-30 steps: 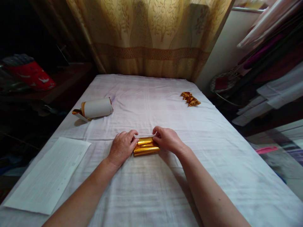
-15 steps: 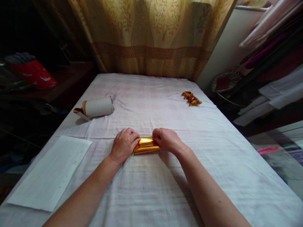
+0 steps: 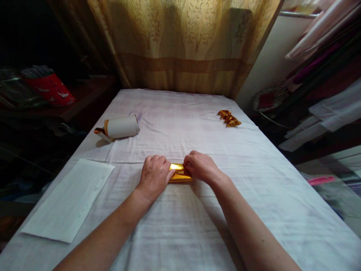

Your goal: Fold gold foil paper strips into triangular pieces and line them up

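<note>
1. In the head view, a small piece of gold foil paper (image 3: pixel 179 174) is being held flat on the white cloth (image 3: pixel 197 226), a little below the centre of the frame.
2. The foil is being pressed at its left end by the left hand (image 3: pixel 154 176), whose fingers are curled down over it.
3. The right end is being pinched by the right hand (image 3: pixel 200 167), with the fingertips closed together on the upper edge of the foil.
4. Only a short strip of gold is being left visible between the two hands; it seems that the paper is already being folded narrow, and the folding is judged to be in the middle, not finished.
5. Some finished-looking gold folded pieces (image 3: pixel 229 118) are being kept in the upper right of the cloth, well apart from the hands.
6. A white roll (image 3: pixel 122 127) with a gold end is being seen at the upper left, lying on its side.
7. A white sheet (image 3: pixel 70 199) is lying at the lower left edge of the cloth.
8. A patterned curtain (image 3: pixel 183 41) is hanging at the top of the frame, behind the cloth.
</note>
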Tool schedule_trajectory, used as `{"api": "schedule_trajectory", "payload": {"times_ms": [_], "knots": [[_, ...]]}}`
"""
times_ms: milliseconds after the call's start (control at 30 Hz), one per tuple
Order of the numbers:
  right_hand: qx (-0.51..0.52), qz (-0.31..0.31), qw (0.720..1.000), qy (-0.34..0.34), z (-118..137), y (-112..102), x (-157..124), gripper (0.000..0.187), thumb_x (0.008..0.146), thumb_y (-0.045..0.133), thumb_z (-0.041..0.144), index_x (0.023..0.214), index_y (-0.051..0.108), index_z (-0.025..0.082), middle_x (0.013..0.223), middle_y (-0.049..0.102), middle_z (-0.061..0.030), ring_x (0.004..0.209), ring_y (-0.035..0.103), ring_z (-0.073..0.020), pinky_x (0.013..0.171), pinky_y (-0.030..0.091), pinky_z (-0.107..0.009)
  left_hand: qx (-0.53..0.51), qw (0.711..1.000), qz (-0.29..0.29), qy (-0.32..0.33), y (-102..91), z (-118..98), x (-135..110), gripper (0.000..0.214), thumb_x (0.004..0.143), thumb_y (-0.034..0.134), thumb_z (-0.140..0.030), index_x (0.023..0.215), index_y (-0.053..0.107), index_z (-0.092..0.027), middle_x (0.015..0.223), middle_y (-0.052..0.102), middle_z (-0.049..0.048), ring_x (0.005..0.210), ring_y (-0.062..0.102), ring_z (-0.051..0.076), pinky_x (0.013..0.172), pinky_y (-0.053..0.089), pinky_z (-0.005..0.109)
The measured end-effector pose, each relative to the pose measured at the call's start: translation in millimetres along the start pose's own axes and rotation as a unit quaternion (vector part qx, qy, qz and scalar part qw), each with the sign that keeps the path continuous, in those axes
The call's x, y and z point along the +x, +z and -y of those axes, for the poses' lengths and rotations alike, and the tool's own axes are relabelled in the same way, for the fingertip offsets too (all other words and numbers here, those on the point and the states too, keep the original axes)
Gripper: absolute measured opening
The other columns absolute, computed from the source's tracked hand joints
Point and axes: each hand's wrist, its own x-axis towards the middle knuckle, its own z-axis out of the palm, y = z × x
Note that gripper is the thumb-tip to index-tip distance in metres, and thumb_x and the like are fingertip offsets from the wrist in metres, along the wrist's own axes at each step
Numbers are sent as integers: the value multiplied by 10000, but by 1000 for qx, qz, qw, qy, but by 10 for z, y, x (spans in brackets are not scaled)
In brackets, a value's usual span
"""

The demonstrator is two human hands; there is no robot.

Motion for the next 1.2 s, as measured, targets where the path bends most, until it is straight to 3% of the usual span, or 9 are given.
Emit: {"api": "schedule_trajectory", "payload": {"times_ms": [200,267,500,800,1000,1200], "knots": [[-19,-40,993,-106,53,76,-45,161,875,608,175,865,758,232,930,692,-51,882,632,-186,707,389,-255,12,1000,0,-4,-1,-28,-13,173,907,633,-329,869,693,-172,891,685,95,911,587,277,791,359,421],[-6,-38,993,-113,41,96,-48,169,877,601,172,881,759,231,920,698,-43,848,635,-173,691,384,-251,7,1000,-2,-4,0,-40,-19,163,903,636,-317,872,692,-168,890,683,98,912,590,280,793,357,421],[25,-37,997,-63,61,99,-109,245,902,533,168,916,771,220,959,718,-51,864,642,-164,728,396,-242,20,1000,-10,-9,33,-48,-45,180,903,625,-338,888,688,-169,895,683,98,895,588,283,788,356,420],[7,-110,992,61,336,248,-225,295,956,524,413,930,710,186,962,686,-97,899,599,-218,734,385,-298,15,1000,-25,-4,82,-75,-118,194,925,562,-318,923,675,-160,918,670,108,892,591,282,802,366,426],[6,-161,985,62,387,404,-295,232,938,552,394,924,670,195,995,664,-87,947,568,-233,786,366,-322,22,1000,-13,-8,80,-86,-150,152,901,551,-240,982,659,-169,973,673,103,926,590,272,806,377,416],[17,-151,986,69,352,390,-269,281,992,456,358,935,684,203,993,668,-82,940,572,-215,793,366,-316,26,999,-14,-12,106,-94,-146,184,930,494,-241,980,653,-164,975,659,115,930,577,284,800,376,426]]}}
